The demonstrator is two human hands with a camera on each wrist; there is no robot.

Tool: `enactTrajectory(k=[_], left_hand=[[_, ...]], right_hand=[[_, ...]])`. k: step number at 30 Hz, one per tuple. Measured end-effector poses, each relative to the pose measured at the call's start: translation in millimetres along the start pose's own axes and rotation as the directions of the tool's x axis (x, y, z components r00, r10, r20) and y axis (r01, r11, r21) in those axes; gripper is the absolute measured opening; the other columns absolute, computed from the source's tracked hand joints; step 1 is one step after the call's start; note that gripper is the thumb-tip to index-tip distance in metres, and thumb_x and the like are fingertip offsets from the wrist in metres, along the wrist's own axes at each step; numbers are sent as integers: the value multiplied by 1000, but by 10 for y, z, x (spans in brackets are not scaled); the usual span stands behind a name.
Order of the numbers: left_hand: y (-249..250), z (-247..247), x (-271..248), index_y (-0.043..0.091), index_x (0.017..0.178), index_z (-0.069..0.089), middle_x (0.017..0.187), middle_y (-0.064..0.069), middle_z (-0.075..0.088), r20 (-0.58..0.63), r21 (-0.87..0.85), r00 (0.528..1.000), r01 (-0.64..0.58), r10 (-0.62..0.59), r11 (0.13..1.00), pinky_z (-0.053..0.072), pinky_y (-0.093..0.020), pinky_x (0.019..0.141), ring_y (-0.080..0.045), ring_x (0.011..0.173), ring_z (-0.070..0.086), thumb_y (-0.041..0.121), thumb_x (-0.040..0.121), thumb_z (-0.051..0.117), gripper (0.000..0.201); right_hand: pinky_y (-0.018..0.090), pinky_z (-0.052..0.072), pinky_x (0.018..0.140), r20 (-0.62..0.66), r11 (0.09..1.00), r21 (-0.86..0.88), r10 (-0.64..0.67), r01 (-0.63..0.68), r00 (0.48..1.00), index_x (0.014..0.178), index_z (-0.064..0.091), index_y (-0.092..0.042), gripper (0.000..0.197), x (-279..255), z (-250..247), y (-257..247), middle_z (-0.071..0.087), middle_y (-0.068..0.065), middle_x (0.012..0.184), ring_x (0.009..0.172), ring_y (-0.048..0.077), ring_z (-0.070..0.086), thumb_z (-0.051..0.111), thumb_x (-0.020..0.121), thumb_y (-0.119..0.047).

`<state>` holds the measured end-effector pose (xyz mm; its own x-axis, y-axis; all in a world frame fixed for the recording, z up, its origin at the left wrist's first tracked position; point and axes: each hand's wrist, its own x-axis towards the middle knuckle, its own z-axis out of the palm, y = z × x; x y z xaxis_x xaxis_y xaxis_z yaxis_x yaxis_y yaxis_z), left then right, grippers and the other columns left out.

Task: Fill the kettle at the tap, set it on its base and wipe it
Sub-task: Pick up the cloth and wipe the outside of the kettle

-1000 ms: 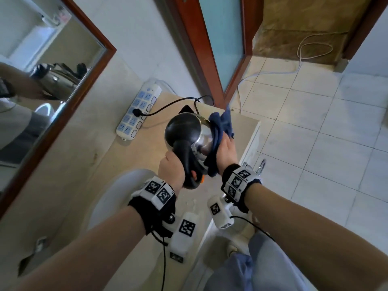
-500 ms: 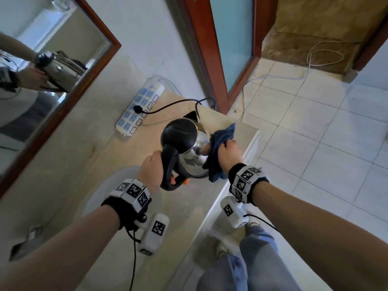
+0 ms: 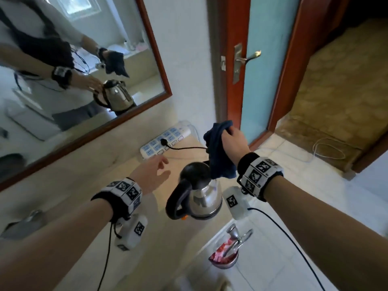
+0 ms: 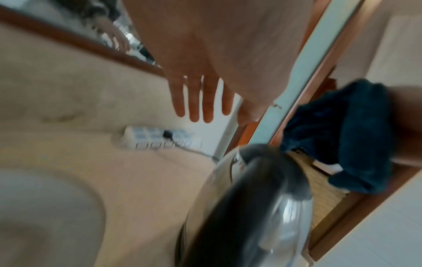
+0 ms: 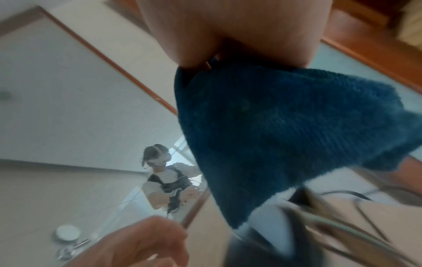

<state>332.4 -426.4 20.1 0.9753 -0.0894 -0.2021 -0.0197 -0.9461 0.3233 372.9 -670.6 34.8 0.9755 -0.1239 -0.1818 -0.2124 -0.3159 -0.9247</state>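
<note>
Since half a second ago the left hand point(image 3: 151, 175) has let go of the handle and drawn away toward the wall, and the right hand point(image 3: 234, 141) has lifted the cloth point(image 3: 218, 152) off the kettle point(image 3: 199, 194). The kettle stands alone, upright, near the table point(image 3: 88, 185) edge, lid shut; its base is hidden beneath it, though a cord runs from there to the power strip point(image 3: 165, 141). The left fingers point(image 4: 196, 101) are straight and spread, holding nothing. The right fingers are curled round the cloth, which hangs just above the lid; whether its lower edge touches the lid I cannot tell. The wiping step looks finished or paused. If any wiping remains, the next move calls for bringing the cloth down against the steel side while the left hand steadies the handle again; otherwise, setting the cloth down.
</note>
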Motion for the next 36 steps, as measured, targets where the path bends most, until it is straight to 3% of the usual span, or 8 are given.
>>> enactTrajectory(k=[3,7,15,19,22,26,31,36], left_hand=[[56,-438,-93,16,129,48,115,-2,57,-159,-29,978,-141,135,990,48,-31,84,-17,87,55,25,83,71,52],[-166,-965,-347,18,145,32,132,-3,50,-296,-38,949,-129,112,991,40,-28,95,-18,118,51,39,77,76,84],[-1322,-1549,-1508,23,153,13,150,-3,33,-385,51,919,111,-83,993,34,-39,112,-23,137,35,48,70,79,109],[-1897,-1585,-2278,21,150,26,147,-4,41,-386,-65,904,169,-181,983,35,-36,113,-20,134,41,43,72,79,97],[-2294,-1534,-2888,19,138,48,127,-4,63,-372,-175,870,277,-324,945,47,-30,95,-19,112,60,30,75,79,71],[-2894,-1380,-3721,14,120,65,105,-7,72,-339,-220,775,486,-533,846,51,-36,87,-24,97,66,22,78,74,43],[-3558,-930,-4467,6,91,71,82,-8,69,-233,-208,668,676,-707,707,46,-31,70,-27,80,64,14,84,62,14],[-4036,-241,-4888,12,70,59,70,-8,57,-96,-294,533,791,-840,536,37,-27,62,-29,73,61,15,85,60,16]], right_hand=[[37,49,89,87,982,-79,-165,172,982,107,63,-5,28,43,168,-626,67,15,106,103,31,62,42,93,-18],[42,49,97,330,896,-196,-322,398,888,119,60,-11,32,-73,662,-1256,67,15,116,108,32,62,50,89,-16],[39,49,93,787,497,-327,-328,804,523,136,40,-14,50,-946,2134,-1971,62,13,122,113,31,59,55,88,-15],[36,49,88,907,335,-265,-232,904,352,133,45,-17,48,-1626,2995,-2126,63,8,122,111,28,60,58,87,-22],[37,53,84,952,209,-167,-221,963,213,112,63,-13,27,-2225,3618,-2171,69,11,108,97,29,64,55,89,-25],[42,55,87,986,311,-36,-142,950,84,108,67,-10,25,-3001,4433,-2012,72,14,101,95,32,66,59,85,-18],[33,52,77,993,236,93,-96,967,-73,106,69,-20,26,-3810,5185,-1648,72,5,97,91,29,66,60,83,-28],[35,52,85,995,320,96,-7,943,-98,111,65,-12,26,-4261,5791,-971,68,11,110,101,31,63,60,85,-15]])
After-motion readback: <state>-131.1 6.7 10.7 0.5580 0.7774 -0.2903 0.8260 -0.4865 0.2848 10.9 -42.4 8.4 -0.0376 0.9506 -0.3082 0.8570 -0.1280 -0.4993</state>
